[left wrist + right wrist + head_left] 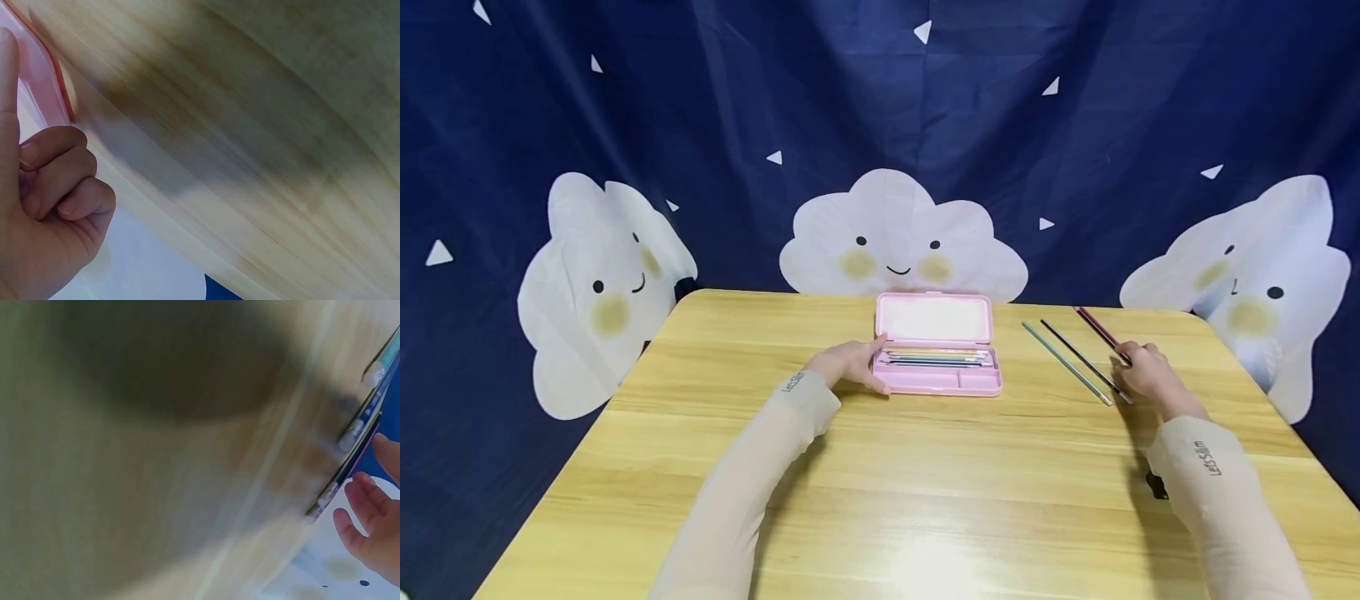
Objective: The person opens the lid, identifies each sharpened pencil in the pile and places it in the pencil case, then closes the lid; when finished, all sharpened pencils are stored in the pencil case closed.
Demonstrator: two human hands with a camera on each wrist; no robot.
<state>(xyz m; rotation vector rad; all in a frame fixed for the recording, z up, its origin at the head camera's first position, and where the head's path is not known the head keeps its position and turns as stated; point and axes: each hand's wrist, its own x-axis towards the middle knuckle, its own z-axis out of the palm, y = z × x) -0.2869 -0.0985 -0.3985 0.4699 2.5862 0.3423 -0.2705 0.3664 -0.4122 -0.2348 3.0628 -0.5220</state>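
My left hand holds the left end of an open pink pencil case; in the left wrist view one finger lies straight along the pink case while the others curl beside its edge. Several pencils lie in the long back compartment. To the right, my right hand reaches over a dark red pencil, perhaps two side by side. Thumb and fingers are spread next to that pencil in the right wrist view. A dark blue pencil and a teal pencil lie left of it.
The wooden table ends just behind the case. A dark blue curtain with smiling white clouds hangs behind it. Two smaller front compartments of the case show no pencils. A small black object shows beside the right sleeve.
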